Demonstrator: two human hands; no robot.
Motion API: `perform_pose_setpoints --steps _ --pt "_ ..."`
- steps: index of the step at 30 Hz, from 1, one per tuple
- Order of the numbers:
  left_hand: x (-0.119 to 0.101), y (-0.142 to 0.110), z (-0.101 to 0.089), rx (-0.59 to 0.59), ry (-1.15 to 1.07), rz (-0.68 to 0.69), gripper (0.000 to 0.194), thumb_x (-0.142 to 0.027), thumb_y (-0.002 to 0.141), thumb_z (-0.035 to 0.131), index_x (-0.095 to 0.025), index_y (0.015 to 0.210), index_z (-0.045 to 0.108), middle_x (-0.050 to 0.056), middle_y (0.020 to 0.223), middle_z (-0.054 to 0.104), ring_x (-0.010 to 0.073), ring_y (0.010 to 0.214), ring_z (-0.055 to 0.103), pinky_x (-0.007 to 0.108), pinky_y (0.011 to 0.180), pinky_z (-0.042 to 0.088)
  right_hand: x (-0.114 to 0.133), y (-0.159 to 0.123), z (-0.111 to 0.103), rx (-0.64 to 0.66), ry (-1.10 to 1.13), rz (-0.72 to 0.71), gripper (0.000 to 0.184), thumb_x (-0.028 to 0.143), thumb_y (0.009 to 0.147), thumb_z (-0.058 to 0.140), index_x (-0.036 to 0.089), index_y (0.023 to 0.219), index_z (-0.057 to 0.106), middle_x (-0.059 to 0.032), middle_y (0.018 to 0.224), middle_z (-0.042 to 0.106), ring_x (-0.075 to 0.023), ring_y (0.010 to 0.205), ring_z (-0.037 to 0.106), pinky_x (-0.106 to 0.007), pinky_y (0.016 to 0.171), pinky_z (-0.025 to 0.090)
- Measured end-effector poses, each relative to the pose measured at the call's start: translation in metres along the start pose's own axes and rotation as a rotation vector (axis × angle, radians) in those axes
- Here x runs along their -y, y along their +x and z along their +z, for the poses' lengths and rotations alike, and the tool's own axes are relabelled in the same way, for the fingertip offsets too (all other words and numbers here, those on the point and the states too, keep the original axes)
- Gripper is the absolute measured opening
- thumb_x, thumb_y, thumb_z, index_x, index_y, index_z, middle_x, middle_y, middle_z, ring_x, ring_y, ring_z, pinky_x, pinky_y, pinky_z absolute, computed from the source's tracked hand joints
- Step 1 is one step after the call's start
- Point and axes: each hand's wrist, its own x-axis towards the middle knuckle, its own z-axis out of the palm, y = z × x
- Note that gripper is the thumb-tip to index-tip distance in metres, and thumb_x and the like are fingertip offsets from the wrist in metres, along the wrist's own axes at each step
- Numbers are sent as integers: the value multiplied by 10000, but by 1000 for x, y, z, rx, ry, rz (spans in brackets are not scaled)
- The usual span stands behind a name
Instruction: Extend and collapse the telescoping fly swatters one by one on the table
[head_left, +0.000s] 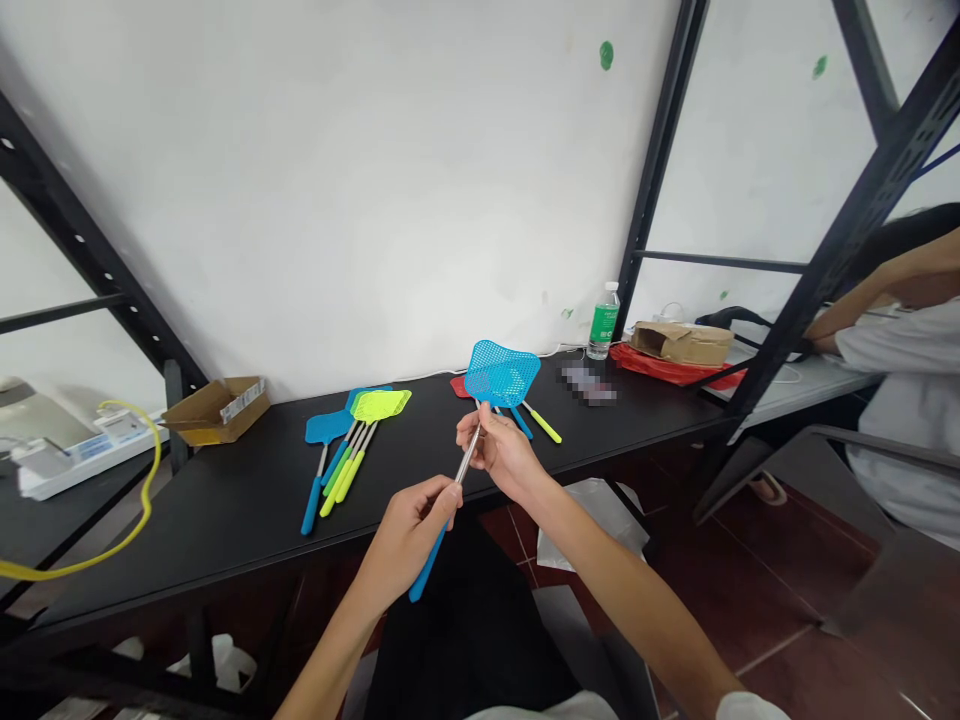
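Note:
I hold a blue fly swatter (501,373) up in front of me, its mesh head above the black table (247,490). My left hand (409,535) is closed round its blue handle. My right hand (501,450) pinches the thin metal rod just below the head. On the table to the left lies a small pile of swatters (352,440), blue and yellow-green, handles toward me. Behind the held head lie more swatters (536,420), with a red one partly hidden.
A brown cardboard box (217,408) sits at the table's left end. A green-labelled water bottle (603,322), a crumpled box (682,342) and red plastic stand at the right. Black shelf posts (832,250) frame the scene. Another person (900,330) sits at far right.

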Motion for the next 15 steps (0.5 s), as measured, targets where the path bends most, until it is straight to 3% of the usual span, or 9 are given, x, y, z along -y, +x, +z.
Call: perform_pose_setpoints --steps 8,15 --pt "0 -1 -5 -21 189 37 404 -491 992 424 -208 720 520 -33 647 432 136 613 405 268 590 283 8 5 -5 -141 56 -29 463 628 820 696 171 761 655 -32 683 615 -92 521 443 -222 449 295" --pt "0 -4 -17 14 518 87 380 -474 1005 406 -231 795 608 -4 709 607 179 667 537 300 651 326 32 19 -41 -324 110 -119 431 604 804 731 196 764 596 -1 683 573 -87 503 420 -228 428 297"
